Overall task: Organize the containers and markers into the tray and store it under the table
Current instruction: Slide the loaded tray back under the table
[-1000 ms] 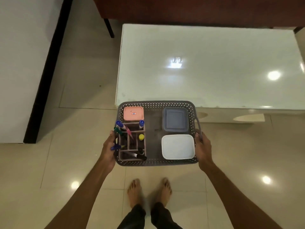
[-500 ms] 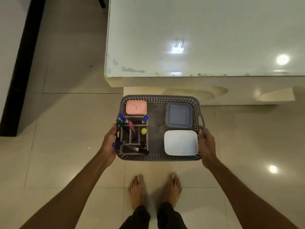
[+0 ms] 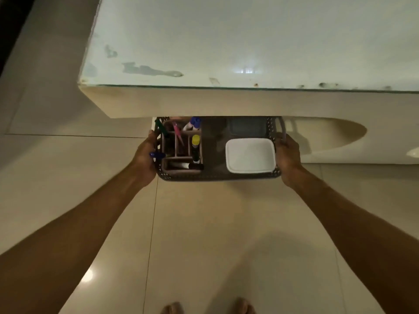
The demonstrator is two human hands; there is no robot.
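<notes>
I hold a grey perforated tray [image 3: 215, 176] low over the floor, its far part hidden under the table edge [image 3: 226, 103]. My left hand [image 3: 145, 155] grips its left side and my right hand [image 3: 286, 157] grips its right side by the handle. Inside, a brown divided organizer [image 3: 181, 159] on the left holds several markers [image 3: 195, 143]. A white container [image 3: 250, 155] sits at the near right. Behind it a grey container [image 3: 247, 129] shows partly under the table. The pink container is hidden.
The pale glass-topped table [image 3: 249, 37] fills the upper view, with a cream base [image 3: 328, 141] under it at the right. Glossy tiled floor [image 3: 204, 234] lies below. My bare feet [image 3: 208, 308] show at the bottom edge.
I have bent down and moved the tray lower and forward. Its far end has gone under the table edge, hiding the pink container. Both hands keep their grip.
</notes>
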